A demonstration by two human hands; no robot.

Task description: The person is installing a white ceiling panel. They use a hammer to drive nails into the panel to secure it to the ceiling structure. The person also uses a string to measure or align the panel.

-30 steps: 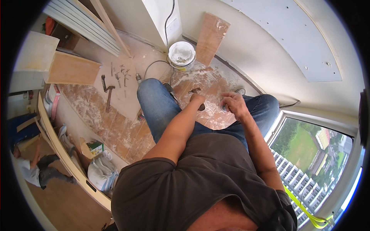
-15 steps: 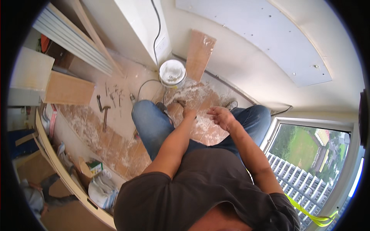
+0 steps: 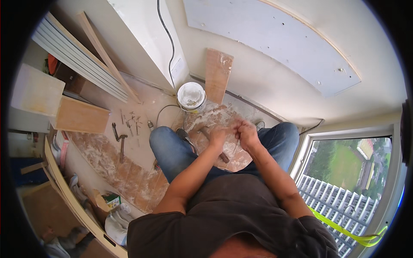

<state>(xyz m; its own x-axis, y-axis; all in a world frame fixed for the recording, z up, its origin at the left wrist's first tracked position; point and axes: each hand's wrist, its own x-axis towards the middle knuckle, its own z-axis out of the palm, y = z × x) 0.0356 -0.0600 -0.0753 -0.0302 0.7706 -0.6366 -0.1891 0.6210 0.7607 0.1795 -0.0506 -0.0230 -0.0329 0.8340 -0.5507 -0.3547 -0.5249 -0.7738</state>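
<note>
Left hand [image 3: 218, 136] holds a hammer [image 3: 224, 157]; right hand [image 3: 247, 134] is close beside.

Passable from the right hand [image 3: 247, 134] toward twelve o'clock, over dusty floor [image 3: 235, 109] to the wall [image 3: 251, 79]. Blocked at nine by the left hand [image 3: 218, 135] and left knee [image 3: 164, 142], ten by the white bucket [image 3: 191, 96], eleven by the leaning board [image 3: 218, 77], three by the right knee [image 3: 285, 134].

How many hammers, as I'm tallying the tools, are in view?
2: one hammer in the left hand, and a second hammer on the floor at left. Others may be hidden.
</note>
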